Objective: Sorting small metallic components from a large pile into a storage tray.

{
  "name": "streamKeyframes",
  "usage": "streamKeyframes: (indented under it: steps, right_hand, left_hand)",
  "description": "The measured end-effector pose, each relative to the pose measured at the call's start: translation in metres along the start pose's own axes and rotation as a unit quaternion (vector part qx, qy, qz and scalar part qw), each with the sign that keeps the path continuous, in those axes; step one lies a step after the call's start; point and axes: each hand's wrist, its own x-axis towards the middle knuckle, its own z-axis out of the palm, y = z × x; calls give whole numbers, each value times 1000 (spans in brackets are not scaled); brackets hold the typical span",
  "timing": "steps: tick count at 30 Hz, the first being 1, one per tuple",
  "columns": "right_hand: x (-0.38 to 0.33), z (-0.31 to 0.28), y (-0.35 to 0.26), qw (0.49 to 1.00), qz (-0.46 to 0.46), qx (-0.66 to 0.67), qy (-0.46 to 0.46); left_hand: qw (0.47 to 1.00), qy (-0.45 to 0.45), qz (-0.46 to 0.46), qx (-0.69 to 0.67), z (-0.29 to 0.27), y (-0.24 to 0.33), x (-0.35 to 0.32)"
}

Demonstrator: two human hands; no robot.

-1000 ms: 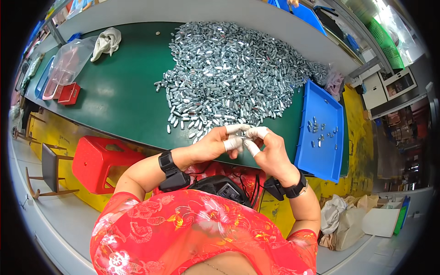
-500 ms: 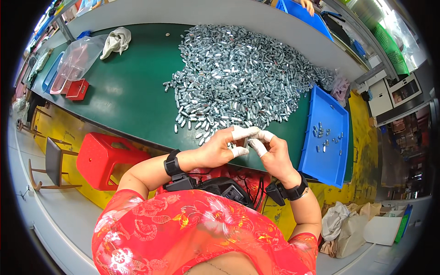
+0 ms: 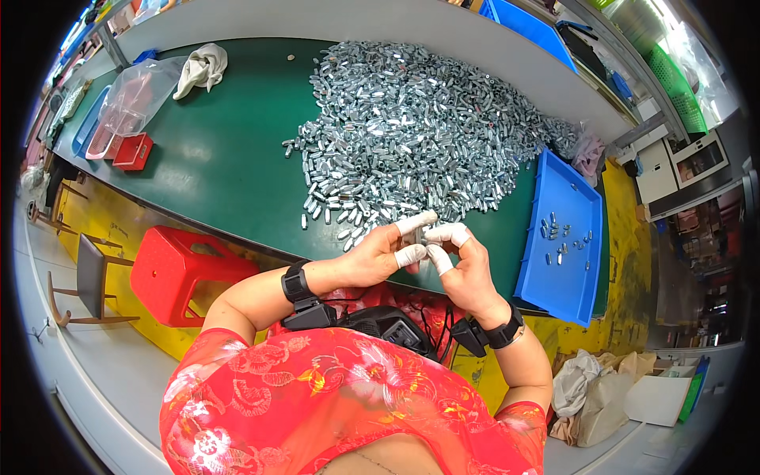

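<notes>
A large heap of small, shiny silver metal fittings (image 3: pixel 412 127) covers the middle and right of the green table. At its near edge my two hands meet, with white covers on the thumbs and forefingers. My left hand (image 3: pixel 378 255) pinches a small metal fitting (image 3: pixel 420 235) between thumb and forefinger, mostly hidden by the fingertips. My right hand (image 3: pixel 469 265) closes its thumb and forefinger on the other side of the same piece. To the right, a shallow blue tray (image 3: pixel 546 273) holds several loose fittings (image 3: pixel 552 226).
A red box (image 3: pixel 133 152), a clear plastic bag (image 3: pixel 141 103) and a white cloth (image 3: pixel 203 67) lie on the table's left. A red stool (image 3: pixel 162 277) stands by the near left edge. A grey partition (image 3: pixel 317 22) runs along the back. White sacks (image 3: pixel 582 388) sit at lower right.
My fingertips have shifted slightly around the small fitting, and my left forefinger now points more upward. A hand beyond the partition has gone from view. The heap and tray look the same.
</notes>
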Motion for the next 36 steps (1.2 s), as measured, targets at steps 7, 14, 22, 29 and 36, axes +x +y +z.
streamKeyframes:
  steps: [7, 14, 22, 29, 36]
  right_hand:
    - [6, -9, -4, 968, 200, 138, -57]
    - [3, -7, 0, 959, 265, 58, -87]
    - [0, -3, 0, 988, 127, -46, -76]
    - [2, -13, -2, 943, 275, 32, -188]
    - [5, -4, -11, 992, 0, -123, -32]
  left_hand:
    - [998, 1, 30, 58, 0, 3, 0]
    - [979, 1, 90, 182, -1, 6, -3]
    - [975, 0, 124, 186, -6, 5, -2]
    - [949, -21, 130, 286, -10, 11, 0]
    - [992, -36, -1, 119, -4, 16, 0]
